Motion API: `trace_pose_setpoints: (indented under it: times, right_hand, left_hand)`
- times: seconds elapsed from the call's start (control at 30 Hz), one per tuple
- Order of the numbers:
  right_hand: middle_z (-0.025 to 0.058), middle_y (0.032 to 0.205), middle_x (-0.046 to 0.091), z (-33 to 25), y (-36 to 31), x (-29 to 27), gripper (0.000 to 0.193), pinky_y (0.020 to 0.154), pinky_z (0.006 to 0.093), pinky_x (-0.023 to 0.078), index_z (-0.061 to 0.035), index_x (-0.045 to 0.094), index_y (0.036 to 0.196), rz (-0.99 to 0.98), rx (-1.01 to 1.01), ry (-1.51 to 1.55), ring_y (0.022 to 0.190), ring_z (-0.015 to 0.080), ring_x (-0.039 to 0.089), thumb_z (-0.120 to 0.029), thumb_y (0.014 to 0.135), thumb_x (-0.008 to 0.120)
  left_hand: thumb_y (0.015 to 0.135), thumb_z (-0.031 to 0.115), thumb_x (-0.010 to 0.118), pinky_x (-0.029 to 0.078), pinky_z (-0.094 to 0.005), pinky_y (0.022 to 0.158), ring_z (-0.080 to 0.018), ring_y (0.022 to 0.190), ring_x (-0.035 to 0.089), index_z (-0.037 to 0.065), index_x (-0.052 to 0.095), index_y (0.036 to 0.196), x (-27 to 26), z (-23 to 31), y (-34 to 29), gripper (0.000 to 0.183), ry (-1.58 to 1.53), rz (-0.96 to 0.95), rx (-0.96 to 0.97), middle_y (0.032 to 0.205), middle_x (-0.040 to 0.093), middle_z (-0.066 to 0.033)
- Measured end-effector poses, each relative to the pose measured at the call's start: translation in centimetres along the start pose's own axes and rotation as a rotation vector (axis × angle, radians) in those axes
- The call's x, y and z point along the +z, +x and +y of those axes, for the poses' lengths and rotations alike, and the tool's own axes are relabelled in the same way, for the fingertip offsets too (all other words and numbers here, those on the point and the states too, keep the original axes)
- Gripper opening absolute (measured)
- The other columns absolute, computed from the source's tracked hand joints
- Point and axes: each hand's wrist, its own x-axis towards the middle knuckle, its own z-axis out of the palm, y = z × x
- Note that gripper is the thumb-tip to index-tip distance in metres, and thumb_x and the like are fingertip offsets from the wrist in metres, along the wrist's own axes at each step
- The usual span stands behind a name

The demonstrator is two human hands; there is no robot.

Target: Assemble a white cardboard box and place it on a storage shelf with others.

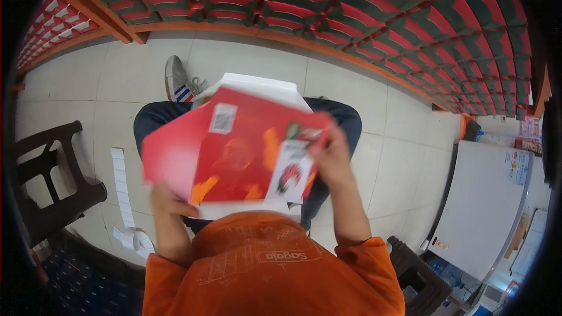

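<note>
A red printed cardboard sheet (240, 158) with orange figures is held up over my lap, slightly blurred by motion. A small white label (223, 118) sits near its upper left corner. A white printed panel (293, 169) shows on its right part. At the left spreads a paler red flap (175, 155); whether it belongs to the same piece I cannot tell. My left hand (171, 200) is closed on this flap's lower edge. My right hand (332, 152) grips the sheet's right edge. Beneath them a white board or tray (260, 82) lies across my thighs.
Racks of red and dark green folded cardboard (328, 9) with orange rails stretch along the far side. A dark plastic chair (58, 181) is at left. A curled strip of white labels (122, 181) lies on the tiled floor. A white refrigerator (477, 199) stands at right.
</note>
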Motion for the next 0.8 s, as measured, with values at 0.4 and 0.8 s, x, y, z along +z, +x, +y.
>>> trace_pose_setpoints:
  times: [0.4, 0.8]
  right_hand:
    - [0.0173, 0.117, 0.051, 1.3, 0.2, 5.1, 0.061, 0.096, 0.0489, 0.036, -0.0129, 0.073, 0.102, 0.175, -0.753, -0.875, 0.111, 0.0354, 0.046, -0.068, 0.089, 0.049]
    - [0.0191, 0.116, 0.050, -6.0, 2.8, 8.8, 0.045, 0.096, 0.0456, 0.040, -0.0051, 0.054, 0.103, -0.207, -0.734, -0.769, 0.111, 0.0388, 0.049, -0.028, 0.075, 0.079]
  left_hand:
    - [0.065, 0.037, 0.080, 0.026, -0.0365, 0.113, -0.0294, 0.138, 0.036, -0.003, 0.028, 0.148, 6.6, -2.9, 0.0, 0.106, 0.578, -0.362, 0.005, 0.145, 0.037, -0.0183]
    - [0.097, 0.051, 0.044, 0.049, -0.0458, 0.099, -0.0305, 0.116, 0.060, 0.007, 0.050, 0.134, 10.3, 1.0, 4.2, 0.058, -0.313, 0.084, -0.185, 0.132, 0.058, -0.0143]
